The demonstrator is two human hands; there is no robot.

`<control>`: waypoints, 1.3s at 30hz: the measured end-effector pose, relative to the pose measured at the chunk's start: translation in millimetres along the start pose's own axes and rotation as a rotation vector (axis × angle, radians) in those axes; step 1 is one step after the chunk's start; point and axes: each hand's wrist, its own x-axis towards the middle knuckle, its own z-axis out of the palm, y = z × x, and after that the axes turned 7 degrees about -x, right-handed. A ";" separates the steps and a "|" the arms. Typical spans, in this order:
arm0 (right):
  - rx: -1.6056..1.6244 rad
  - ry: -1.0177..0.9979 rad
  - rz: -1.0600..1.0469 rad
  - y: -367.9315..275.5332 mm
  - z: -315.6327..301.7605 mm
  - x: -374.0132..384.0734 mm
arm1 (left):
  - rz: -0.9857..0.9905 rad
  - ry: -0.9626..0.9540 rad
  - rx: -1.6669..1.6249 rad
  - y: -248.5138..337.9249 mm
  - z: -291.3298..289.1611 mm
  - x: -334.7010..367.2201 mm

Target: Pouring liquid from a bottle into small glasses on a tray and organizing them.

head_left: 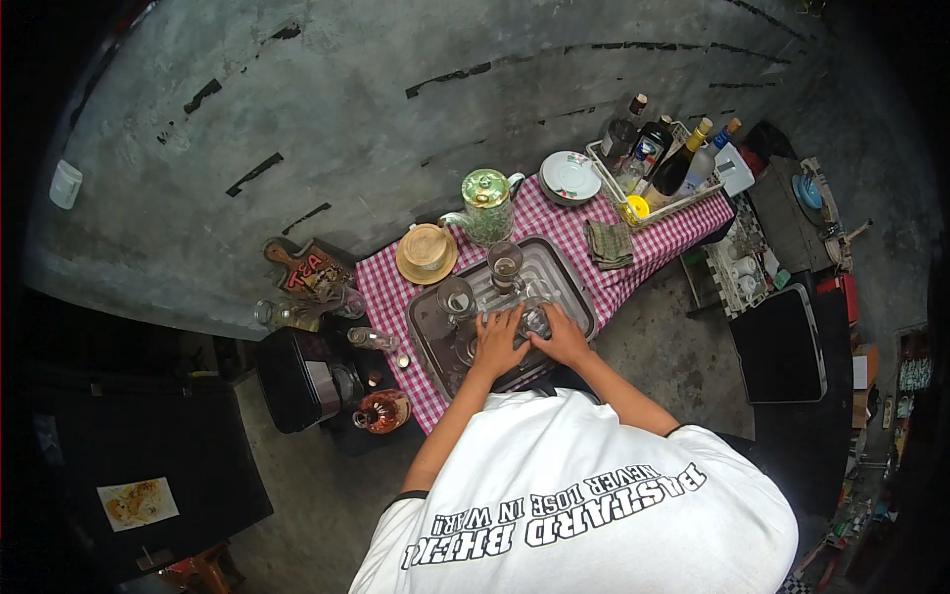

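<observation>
Right now I have both hands down on the grey ridged tray (562, 269), a shallow rectangle with rounded corners that sits on a red-and-white checked cloth (579, 230). My left hand (498, 344) lies with its fingers spread over a small clear glass (473, 346) near the tray's front edge, and my right hand (562, 339) is curled around another clear glass (535, 319) just beside it — whether either hand truly clamps its glass I cannot tell, since the fingers cover most of it. Two taller clear glasses stand upright further back on the tray, one (456, 298) to the left and one (506, 265) nearer the middle, each with a dark bottom. Beyond the tray stands a rounded, shiny green teapot (486, 205) with a domed lid, and to its left a pale cup on a tan saucer (427, 253). A folded olive cloth (609, 243) lies to the right, near a wire basket of bottles (661, 163) — glass, with mixed caps. A white plate (570, 176) rests at the table's back edge.
</observation>
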 end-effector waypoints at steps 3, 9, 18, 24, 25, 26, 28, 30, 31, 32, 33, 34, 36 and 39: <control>-0.026 -0.009 0.003 1.2 3.3 0.8 | 0.007 0.011 0.008 -0.9 0.2 -0.6; -0.057 -0.023 0.006 7.7 8.5 2.0 | 0.007 0.003 -0.006 0.9 -1.8 0.3; -0.084 -0.039 -0.007 9.2 5.9 4.1 | -0.010 -0.021 -0.012 2.8 -3.4 0.6; -0.046 -0.078 -0.011 6.2 -1.2 8.2 | -0.002 -0.009 -0.014 3.7 -3.5 0.7; -0.050 -0.084 -0.013 4.9 -2.1 9.6 | -0.002 -0.010 -0.014 3.6 -3.7 0.5; -0.050 -0.084 -0.012 4.2 -3.8 11.2 | 0.002 -0.005 -0.014 3.5 -3.8 0.3; -0.022 -0.171 0.048 2.7 -7.2 14.2 | 0.004 0.000 -0.013 3.0 -3.4 -0.1; -0.029 -0.179 0.052 -0.3 -8.5 14.0 | 0.007 0.010 -0.012 1.9 -2.7 -0.8; -0.037 -0.185 0.058 -0.7 -9.4 13.8 | 0.007 0.009 -0.013 2.7 -3.2 -0.4; -0.037 -0.185 0.059 -1.1 -10.2 15.2 | 0.006 0.001 -0.007 3.2 -3.8 0.0; -0.044 -0.221 0.078 -1.4 -11.2 17.8 | 0.005 -0.007 -0.002 3.9 -4.3 0.7; -0.050 -0.256 0.096 -1.2 -10.8 18.8 | 0.005 -0.007 -0.002 3.9 -4.5 0.8; -0.059 -0.197 0.056 0.8 -6.9 17.3 | 0.004 -0.005 0.002 4.0 -4.6 0.8; -0.070 -0.129 0.014 4.2 -1.0 17.5 | 0.011 0.002 0.011 2.6 -3.1 0.2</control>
